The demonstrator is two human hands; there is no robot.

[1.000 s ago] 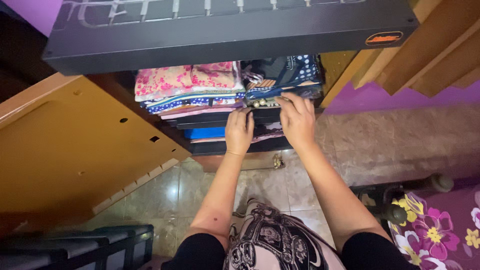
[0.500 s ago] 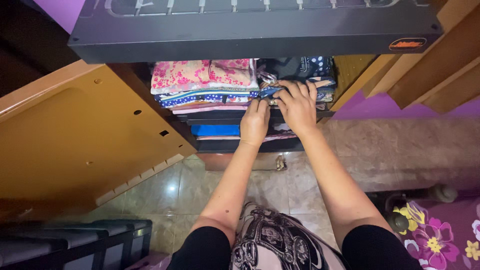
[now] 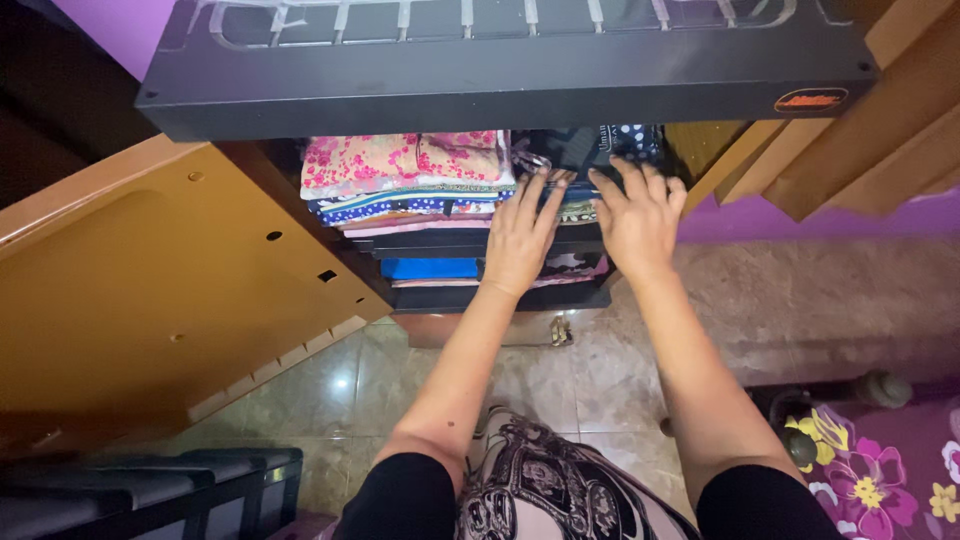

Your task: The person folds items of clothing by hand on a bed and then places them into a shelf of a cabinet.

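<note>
Both the left hand (image 3: 520, 240) and right hand (image 3: 637, 218) lie open, fingers spread, on the dark folded stack (image 3: 580, 150) right of the pink stack (image 3: 400, 160), under a black shelf edge (image 3: 500, 95) bearing an orange oval label (image 3: 810, 99).

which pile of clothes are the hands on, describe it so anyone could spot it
Look inside the open wooden cupboard, on the shelf under the black panel. Both hands, left and right, press the right-hand pile, dark with white dots, unlike the pink floral pile beside it.
</note>
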